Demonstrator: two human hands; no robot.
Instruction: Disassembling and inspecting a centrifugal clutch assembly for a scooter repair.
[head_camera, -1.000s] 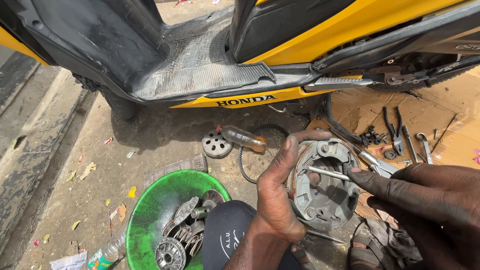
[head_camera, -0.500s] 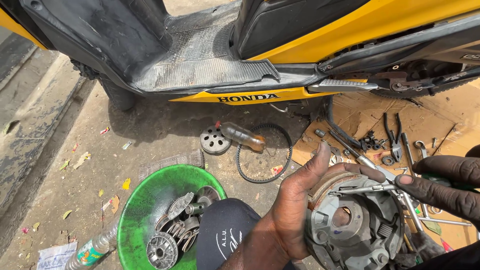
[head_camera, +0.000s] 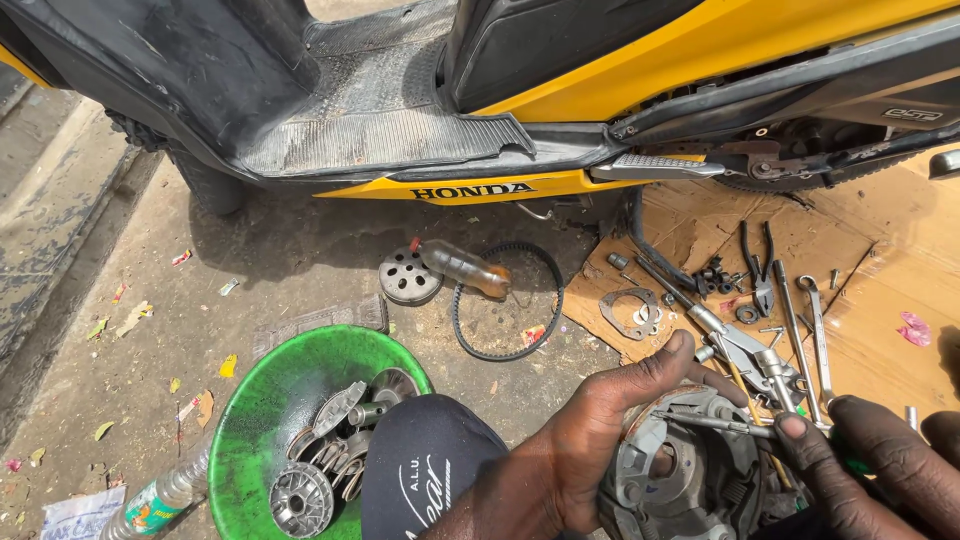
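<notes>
My left hand (head_camera: 600, 430) grips the left rim of a round grey metal clutch assembly (head_camera: 685, 485), thumb hooked over its top edge. My right hand (head_camera: 880, 465) comes in from the right and pinches a thin metal rod (head_camera: 715, 420) that lies across the top of the assembly. Both sit at the bottom right of the view, just above a dark cap (head_camera: 425, 475) that covers my knee. The lower part of the assembly is cut off by the frame edge.
A yellow scooter (head_camera: 560, 90) stands across the top. A green bowl (head_camera: 255, 420) holds metal parts. A drive belt (head_camera: 505, 300), a small bottle (head_camera: 462, 268) and a round disc (head_camera: 408, 277) lie on the ground. Pliers and wrenches rest on cardboard (head_camera: 880, 270).
Both hands and the clutch assembly have dropped toward the lower right of the view. My right hand has closed in on the thin rod over the assembly.
</notes>
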